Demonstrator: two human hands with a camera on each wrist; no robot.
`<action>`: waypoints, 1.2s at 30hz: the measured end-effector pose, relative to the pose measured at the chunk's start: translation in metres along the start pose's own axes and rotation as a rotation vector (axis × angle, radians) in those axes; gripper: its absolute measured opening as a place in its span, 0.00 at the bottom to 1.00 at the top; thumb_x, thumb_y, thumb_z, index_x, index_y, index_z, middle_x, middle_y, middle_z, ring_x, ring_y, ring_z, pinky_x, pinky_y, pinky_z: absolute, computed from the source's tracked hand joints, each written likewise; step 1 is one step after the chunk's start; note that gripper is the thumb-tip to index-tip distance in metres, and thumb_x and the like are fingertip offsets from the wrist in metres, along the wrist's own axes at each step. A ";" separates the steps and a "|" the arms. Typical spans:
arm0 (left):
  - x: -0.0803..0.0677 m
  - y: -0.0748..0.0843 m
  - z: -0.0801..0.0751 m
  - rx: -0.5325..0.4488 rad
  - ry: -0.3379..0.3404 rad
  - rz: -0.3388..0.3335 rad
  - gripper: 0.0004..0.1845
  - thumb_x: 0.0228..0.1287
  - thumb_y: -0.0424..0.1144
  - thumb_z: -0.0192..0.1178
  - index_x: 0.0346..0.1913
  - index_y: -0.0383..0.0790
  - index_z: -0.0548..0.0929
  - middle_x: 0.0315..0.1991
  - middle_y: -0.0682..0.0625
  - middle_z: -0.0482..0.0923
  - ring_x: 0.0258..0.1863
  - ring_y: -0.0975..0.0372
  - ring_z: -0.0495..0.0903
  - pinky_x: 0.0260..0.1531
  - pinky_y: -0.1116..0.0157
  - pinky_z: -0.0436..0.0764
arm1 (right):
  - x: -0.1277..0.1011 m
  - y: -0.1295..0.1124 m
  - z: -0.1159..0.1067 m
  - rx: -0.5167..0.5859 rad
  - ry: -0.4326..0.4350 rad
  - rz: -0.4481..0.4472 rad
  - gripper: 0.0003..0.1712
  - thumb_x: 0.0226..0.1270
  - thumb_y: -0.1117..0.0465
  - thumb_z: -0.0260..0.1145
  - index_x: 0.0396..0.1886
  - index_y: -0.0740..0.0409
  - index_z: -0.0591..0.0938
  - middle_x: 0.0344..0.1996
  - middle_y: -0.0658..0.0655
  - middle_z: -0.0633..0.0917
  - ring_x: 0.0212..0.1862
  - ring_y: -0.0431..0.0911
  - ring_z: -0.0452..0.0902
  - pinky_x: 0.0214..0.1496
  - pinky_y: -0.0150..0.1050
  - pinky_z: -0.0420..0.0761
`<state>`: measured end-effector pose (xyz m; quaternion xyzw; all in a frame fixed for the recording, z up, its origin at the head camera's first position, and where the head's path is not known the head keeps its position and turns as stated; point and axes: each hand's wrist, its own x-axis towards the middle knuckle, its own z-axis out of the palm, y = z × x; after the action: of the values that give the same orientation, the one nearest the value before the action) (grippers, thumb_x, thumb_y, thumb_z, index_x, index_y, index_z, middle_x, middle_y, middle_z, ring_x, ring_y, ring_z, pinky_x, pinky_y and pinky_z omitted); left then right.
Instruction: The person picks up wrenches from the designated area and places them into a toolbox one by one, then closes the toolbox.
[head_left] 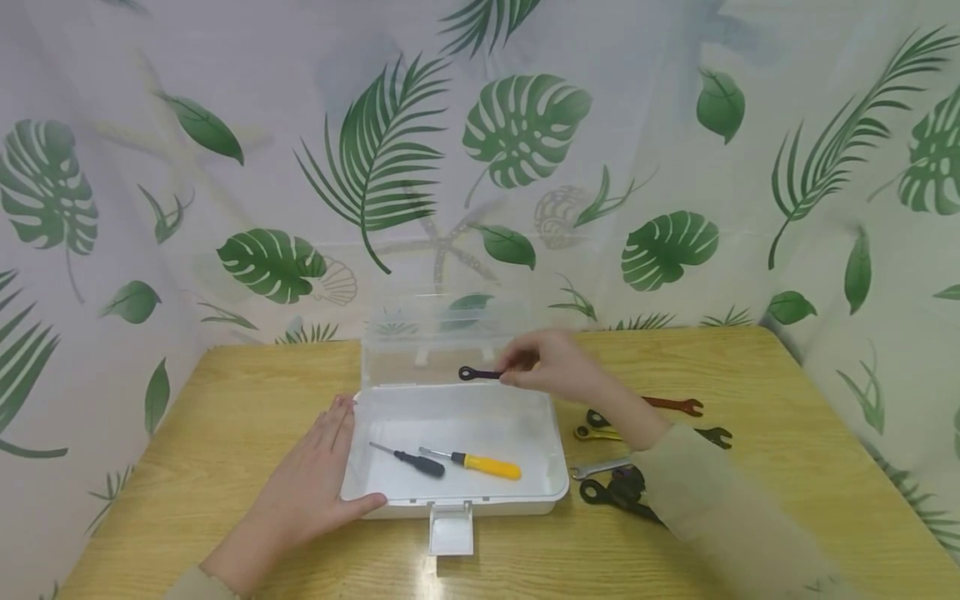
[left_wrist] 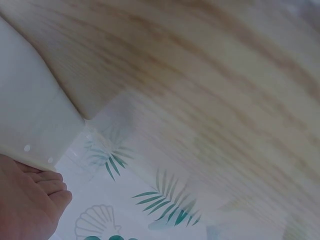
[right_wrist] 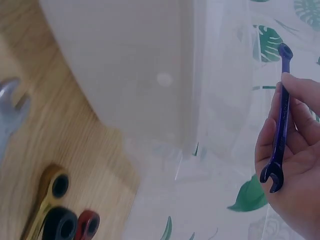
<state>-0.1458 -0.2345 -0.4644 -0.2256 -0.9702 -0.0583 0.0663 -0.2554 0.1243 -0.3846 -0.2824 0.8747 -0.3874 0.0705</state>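
A white plastic toolbox (head_left: 547, 487) stands open on the wooden table, its clear lid (head_left: 442, 337) raised at the back. A black screwdriver (head_left: 410, 460) and a yellow-handled screwdriver (head_left: 471, 463) lie inside it. My right hand (head_left: 551, 367) pinches a small dark blue wrench (head_left: 478, 373) and holds it above the box's back edge; the right wrist view shows the wrench (right_wrist: 279, 127) lying across my fingers (right_wrist: 300, 125). My left hand (head_left: 311, 479) rests flat on the table against the box's left wall, thumb along the front rim (left_wrist: 35, 145).
Several more wrenches lie on the table right of the box: a red one (head_left: 675, 405), a yellow one (head_left: 596, 433), a silver one (head_left: 598, 469) and black ones (head_left: 611, 493). A leaf-print curtain surrounds the table. The box's latch (head_left: 451, 529) hangs at the front.
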 end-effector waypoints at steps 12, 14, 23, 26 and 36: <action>0.001 0.001 0.000 -0.002 -0.014 -0.007 0.66 0.62 0.75 0.61 0.80 0.19 0.55 0.83 0.28 0.52 0.83 0.39 0.58 0.82 0.46 0.65 | 0.019 -0.015 0.024 0.016 -0.069 0.004 0.04 0.68 0.68 0.75 0.41 0.61 0.91 0.37 0.56 0.91 0.36 0.41 0.80 0.43 0.28 0.84; 0.001 0.001 0.000 -0.003 -0.014 -0.007 0.66 0.62 0.75 0.62 0.80 0.19 0.55 0.83 0.28 0.52 0.83 0.39 0.58 0.82 0.45 0.65 | 0.020 -0.015 0.028 0.017 -0.083 0.007 0.04 0.68 0.69 0.75 0.41 0.61 0.91 0.38 0.56 0.91 0.36 0.41 0.80 0.43 0.28 0.85; 0.001 0.001 -0.001 -0.006 -0.017 -0.015 0.66 0.62 0.75 0.62 0.80 0.19 0.55 0.83 0.27 0.54 0.83 0.39 0.58 0.82 0.45 0.65 | 0.026 -0.012 0.048 0.016 -0.111 0.044 0.04 0.68 0.67 0.75 0.41 0.57 0.92 0.39 0.54 0.92 0.38 0.40 0.82 0.46 0.28 0.87; 0.001 0.002 -0.001 -0.011 -0.019 -0.018 0.66 0.62 0.75 0.62 0.80 0.19 0.56 0.83 0.27 0.54 0.83 0.39 0.58 0.82 0.45 0.65 | 0.027 -0.012 0.051 0.023 -0.109 0.044 0.05 0.67 0.67 0.76 0.41 0.58 0.92 0.38 0.54 0.92 0.38 0.39 0.82 0.46 0.28 0.87; 0.000 0.002 -0.001 -0.024 -0.007 -0.015 0.66 0.62 0.74 0.63 0.80 0.19 0.55 0.83 0.27 0.53 0.83 0.38 0.58 0.81 0.44 0.66 | 0.029 -0.011 0.056 0.028 -0.114 0.068 0.04 0.69 0.68 0.74 0.40 0.57 0.92 0.39 0.54 0.93 0.38 0.39 0.83 0.48 0.30 0.88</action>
<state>-0.1447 -0.2324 -0.4632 -0.2194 -0.9713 -0.0695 0.0599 -0.2552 0.0672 -0.4129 -0.2729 0.8729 -0.3804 0.1373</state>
